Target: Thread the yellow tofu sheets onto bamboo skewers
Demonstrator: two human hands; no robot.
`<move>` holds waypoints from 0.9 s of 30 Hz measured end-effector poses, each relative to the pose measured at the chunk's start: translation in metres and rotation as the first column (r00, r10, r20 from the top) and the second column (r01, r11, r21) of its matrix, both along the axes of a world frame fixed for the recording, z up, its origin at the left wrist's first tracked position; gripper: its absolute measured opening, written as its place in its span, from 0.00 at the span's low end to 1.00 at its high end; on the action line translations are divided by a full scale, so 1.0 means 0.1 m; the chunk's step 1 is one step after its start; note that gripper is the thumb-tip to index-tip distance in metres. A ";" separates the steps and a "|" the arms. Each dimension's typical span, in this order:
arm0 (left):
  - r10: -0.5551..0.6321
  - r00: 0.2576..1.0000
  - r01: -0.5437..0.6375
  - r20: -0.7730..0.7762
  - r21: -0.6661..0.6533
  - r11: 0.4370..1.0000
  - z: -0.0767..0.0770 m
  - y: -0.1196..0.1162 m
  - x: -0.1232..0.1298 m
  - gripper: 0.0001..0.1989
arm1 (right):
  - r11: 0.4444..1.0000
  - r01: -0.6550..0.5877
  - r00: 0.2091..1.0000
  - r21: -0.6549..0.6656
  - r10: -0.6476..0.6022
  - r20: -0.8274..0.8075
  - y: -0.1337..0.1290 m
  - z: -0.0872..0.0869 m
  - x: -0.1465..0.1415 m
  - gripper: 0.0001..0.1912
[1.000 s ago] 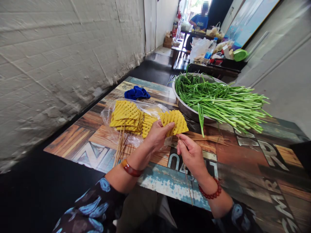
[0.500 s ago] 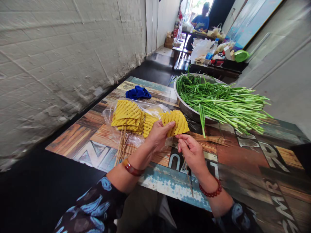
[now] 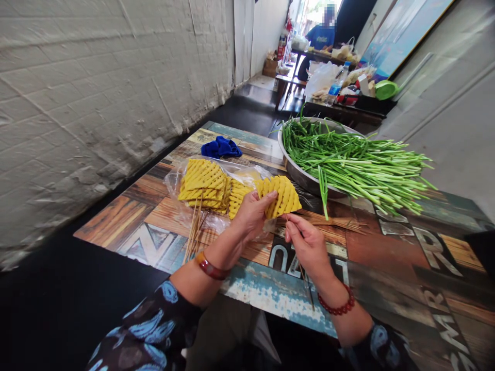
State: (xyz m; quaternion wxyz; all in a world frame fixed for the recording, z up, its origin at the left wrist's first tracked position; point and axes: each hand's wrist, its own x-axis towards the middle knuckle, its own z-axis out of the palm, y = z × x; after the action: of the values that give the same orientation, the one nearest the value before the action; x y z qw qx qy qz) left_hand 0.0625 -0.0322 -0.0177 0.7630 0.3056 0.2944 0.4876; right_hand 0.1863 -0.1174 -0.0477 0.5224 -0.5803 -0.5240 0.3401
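A yellow slitted slice (image 3: pixel 284 197) is pinched between the thumb and fingers of my left hand (image 3: pixel 253 211). Just below its lower edge, my right hand (image 3: pixel 307 242) grips thin wooden skewers (image 3: pixel 307 288), which hang down past the palm; a tip shows near the slice's bottom edge. Whether the tip is inside the slice I cannot tell. Stacked yellow slices (image 3: pixel 203 180) lie on a clear plastic bag (image 3: pixel 174 180) to the left, with skewered sticks (image 3: pixel 194 232) pointing toward me. More loose skewers (image 3: pixel 336 221) lie behind my right hand.
A metal bowl (image 3: pixel 288 161) heaped with long green stalks (image 3: pixel 359 165) stands at the right on the patterned table (image 3: pixel 116 216). A blue cloth (image 3: pixel 221 148) lies behind the bag. Farther back, a person (image 3: pixel 322 36) is beside a cluttered table. A white wall (image 3: pixel 96 93) runs along the left.
The lower ends of the skewers in my right hand have swung slightly to the right. Both hands keep nearly the same place and hold.
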 end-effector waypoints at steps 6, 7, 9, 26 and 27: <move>0.001 1.000 -0.001 0.008 -0.012 1.000 0.00 0.00 0.00 0.18 | 1.000 0.003 1.000 0.014 -0.003 0.007 0.01 -0.01 0.03 0.15; 0.008 1.000 -0.007 0.008 -0.016 1.000 0.00 0.00 0.00 0.17 | 1.000 0.007 1.000 0.016 -0.007 0.008 0.01 -0.01 0.03 0.15; 0.026 1.000 -0.025 0.010 -0.023 0.999 0.01 0.00 0.00 0.17 | 1.000 0.013 1.000 0.019 -0.013 0.018 0.01 -0.01 0.03 0.15; 0.053 0.998 -0.051 0.029 -0.062 0.997 0.00 -0.01 0.00 0.16 | 1.000 0.005 1.000 0.027 -0.005 0.012 0.01 -0.06 0.06 0.16; 0.051 0.998 -0.050 0.029 -0.063 0.997 0.00 -0.01 0.00 0.16 | 1.000 0.008 1.000 0.022 -0.008 0.001 0.02 -0.06 0.06 0.16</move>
State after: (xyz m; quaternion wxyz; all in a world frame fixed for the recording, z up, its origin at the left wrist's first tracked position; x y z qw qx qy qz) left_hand 0.0626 -0.0332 -0.0172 0.7639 0.2668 0.3056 0.5019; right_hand 0.1919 -0.1158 -0.0532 0.5299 -0.5768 -0.5256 0.3320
